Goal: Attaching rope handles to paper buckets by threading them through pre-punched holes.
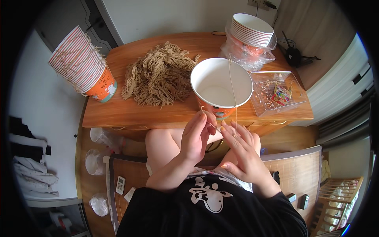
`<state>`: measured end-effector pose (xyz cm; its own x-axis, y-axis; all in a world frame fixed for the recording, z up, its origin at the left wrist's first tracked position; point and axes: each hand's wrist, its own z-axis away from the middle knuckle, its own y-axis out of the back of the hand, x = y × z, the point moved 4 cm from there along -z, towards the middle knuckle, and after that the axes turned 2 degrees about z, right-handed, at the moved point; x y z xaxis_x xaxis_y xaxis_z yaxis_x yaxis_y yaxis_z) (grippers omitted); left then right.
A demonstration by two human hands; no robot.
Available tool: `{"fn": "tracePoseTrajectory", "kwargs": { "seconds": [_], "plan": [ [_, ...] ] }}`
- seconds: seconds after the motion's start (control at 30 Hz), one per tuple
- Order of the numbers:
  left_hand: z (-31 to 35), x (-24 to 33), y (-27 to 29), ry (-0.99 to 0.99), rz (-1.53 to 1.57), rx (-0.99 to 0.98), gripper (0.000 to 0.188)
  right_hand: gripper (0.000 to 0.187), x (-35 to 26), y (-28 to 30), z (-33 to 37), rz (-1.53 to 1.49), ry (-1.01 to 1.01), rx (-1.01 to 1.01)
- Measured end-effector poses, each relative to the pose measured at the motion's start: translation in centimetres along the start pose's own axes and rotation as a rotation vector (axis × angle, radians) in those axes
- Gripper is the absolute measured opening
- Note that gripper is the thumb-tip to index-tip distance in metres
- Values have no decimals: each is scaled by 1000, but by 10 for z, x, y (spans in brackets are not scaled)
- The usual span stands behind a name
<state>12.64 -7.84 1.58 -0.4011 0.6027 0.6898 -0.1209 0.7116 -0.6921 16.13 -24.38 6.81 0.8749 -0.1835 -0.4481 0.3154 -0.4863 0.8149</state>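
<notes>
My left hand [196,138] is closed, pinching a thin tan cord [233,89] between thumb and fingers, with a short end sticking up past the fingertips. The cord crosses to my right hand [241,149], whose fingers lie close together with the strand among them; its thumb stands apart. From there the cord rises to the far rim of a white-lined orange paper bucket [203,81] at the table's front edge. Both hands are just in front of this bucket, above my lap. How the cord is fixed at the rim is too small to tell.
On the wooden table [130,118] lies a heap of tan cords [162,75]. A leaning stack of corded buckets [81,65] stands left. Plastic-wrapped buckets [252,33] stand at the back right, near a clear tray [261,102] of small beads and a colourful packet [281,94].
</notes>
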Motion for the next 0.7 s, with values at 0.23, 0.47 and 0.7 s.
{"fn": "tracePoseTrajectory", "kwargs": {
  "seconds": [0.23,0.47,0.7],
  "plan": [
    [4,19,-8,-102,-416,-259,33,37,23,28,-9,-47,-85,343],
    [9,15,-9,-53,-434,-293,34,44,32,21,-52,-344,97,363],
    [7,9,-8,-80,-425,-355,35,33,33,14,-57,-392,94,386]
  ]
}}
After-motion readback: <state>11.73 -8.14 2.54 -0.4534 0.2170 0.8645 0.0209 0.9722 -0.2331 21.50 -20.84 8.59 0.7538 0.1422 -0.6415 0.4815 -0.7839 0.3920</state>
